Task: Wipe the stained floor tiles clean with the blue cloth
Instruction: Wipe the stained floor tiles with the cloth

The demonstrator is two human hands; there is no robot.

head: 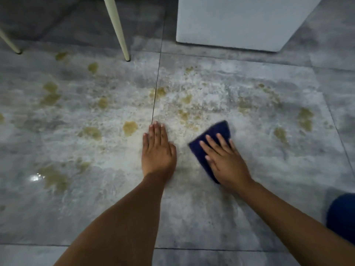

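Observation:
Grey floor tiles (211,208) carry a wide smear of white powder (119,120) dotted with yellow-brown stains (130,128). A dark blue cloth (215,131) lies flat on the floor right of centre. My right hand (224,160) presses down on its near half, fingers spread over it. To the cloth's left, my left hand (157,148) rests flat on the powdered tile with fingers together, holding nothing. The cloth's near edge is hidden under my right hand.
Two pale chair legs (117,29) stand at the back left. A white box-like cabinet (240,22) sits at the back right. A dark grout line (156,89) runs away from my left hand. Something blue (342,215) shows at the right edge.

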